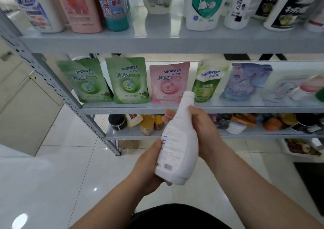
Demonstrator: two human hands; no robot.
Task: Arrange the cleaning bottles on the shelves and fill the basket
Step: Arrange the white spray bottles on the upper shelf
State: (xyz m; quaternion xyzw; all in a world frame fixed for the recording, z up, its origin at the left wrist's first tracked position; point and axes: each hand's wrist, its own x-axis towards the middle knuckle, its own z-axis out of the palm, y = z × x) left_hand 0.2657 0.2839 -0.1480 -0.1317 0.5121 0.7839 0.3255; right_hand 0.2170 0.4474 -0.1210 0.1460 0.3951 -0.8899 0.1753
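I hold a white capless cleaning bottle (178,141) with both hands in front of the grey metal shelves (157,43). Its neck tilts up and to the right, its barcode label faces me. My left hand (149,165) cups the bottle's base from the left. My right hand (201,123) wraps its upper body from the right. The top shelf carries several bottles: a pink one (78,6), a blue one (115,6), white ones (203,6). No basket is in view.
The middle shelf (175,108) holds several refill pouches, green (128,79), pink (168,81) and pale blue (245,81). A lower shelf (133,135) is crowded with jars and packets. A beige cabinet (22,109) stands at the left on glossy white floor tiles.
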